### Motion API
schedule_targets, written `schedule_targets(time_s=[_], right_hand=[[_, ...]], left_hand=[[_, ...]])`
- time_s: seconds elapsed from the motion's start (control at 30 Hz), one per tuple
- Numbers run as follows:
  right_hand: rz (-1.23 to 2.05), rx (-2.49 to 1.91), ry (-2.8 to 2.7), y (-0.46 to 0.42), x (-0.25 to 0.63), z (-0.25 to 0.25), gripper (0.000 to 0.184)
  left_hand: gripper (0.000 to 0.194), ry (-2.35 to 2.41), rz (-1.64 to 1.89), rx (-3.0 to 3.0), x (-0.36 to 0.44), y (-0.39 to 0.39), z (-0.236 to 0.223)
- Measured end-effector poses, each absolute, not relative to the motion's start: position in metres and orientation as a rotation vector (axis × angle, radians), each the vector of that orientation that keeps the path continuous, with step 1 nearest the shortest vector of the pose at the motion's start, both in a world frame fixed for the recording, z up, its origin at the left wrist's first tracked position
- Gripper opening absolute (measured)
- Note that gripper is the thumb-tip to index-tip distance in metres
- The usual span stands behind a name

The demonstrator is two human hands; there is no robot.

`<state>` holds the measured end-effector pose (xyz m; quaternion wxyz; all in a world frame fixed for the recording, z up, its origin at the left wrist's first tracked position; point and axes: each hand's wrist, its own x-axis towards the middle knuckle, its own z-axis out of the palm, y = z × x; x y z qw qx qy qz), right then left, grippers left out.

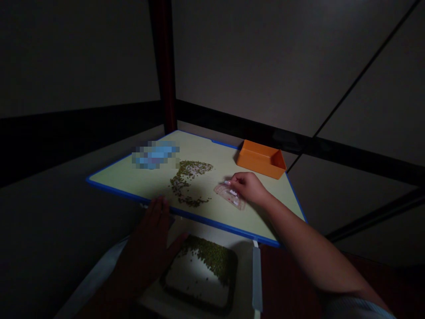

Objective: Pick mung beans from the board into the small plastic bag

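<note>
A pale board with a blue rim (133, 195) lies before me in dim light. A scatter of small green beans (189, 181) covers its middle. My right hand (249, 186) rests on the board to the right of the beans, fingers curled onto a small clear plastic bag (229, 196). My left hand (152, 239) lies flat with fingers stretched out, its tips at the board's near edge. Just below it sits a dark-rimmed tray (199, 283) with more green beans heaped in its far right corner.
An orange box (262, 158) stands at the board's far right corner. A blurred blue patch (155, 154) lies at the far left of the board. A dark post (166, 66) rises behind. A white strip (256, 279) runs beside the tray.
</note>
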<state>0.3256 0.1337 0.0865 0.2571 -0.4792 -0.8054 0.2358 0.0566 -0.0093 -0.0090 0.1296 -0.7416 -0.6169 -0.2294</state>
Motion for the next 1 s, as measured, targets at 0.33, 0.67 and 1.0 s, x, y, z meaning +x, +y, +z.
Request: schedule_targets(time_s=[0.33, 0.67, 1.0], right_hand=[[0.753, -1.334, -2.258, 0.123, 0.313, 0.082, 0.012], [0.563, -1.449, -2.450, 0.125, 0.324, 0.099, 0.019], [0.380, -1.540, -2.446, 0.129, 0.328, 0.102, 0.018]], left_hand=[[0.091, -1.810, -0.727, -2.157, 0.056, -0.009, -0.010], [0.092, -1.804, -0.682, -2.146, 0.056, -0.009, -0.009], [0.092, -1.805, -0.690, -2.134, 0.057, -0.009, -0.009]])
